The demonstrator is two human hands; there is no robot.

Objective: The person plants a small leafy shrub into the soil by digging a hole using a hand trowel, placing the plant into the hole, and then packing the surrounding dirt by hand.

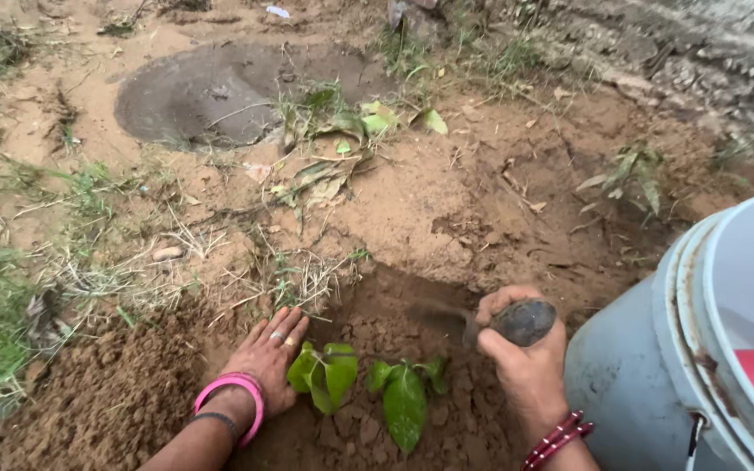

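Brown loose earth (115, 401) covers most of the ground, with dry grass and some green weeds around it. At the right edge stands a big pale blue plastic barrel (630, 375) with a white rim, and something pink is visible inside it. Farther away a round grey flat stone slab (211, 92) lies in the soil. Between the two hands a small green seedling with broad leaves (368, 384) stands in a shallow dug hollow. The left hand (268, 358) lies open and flat on the earth, fingers together, just beside the seedling's left leaves; a pink bangle is on this wrist. The right hand (521, 358) is closed around the dark rounded handle of a small digging tool (524, 321), whose blurred blade points left into the soil behind the seedling.
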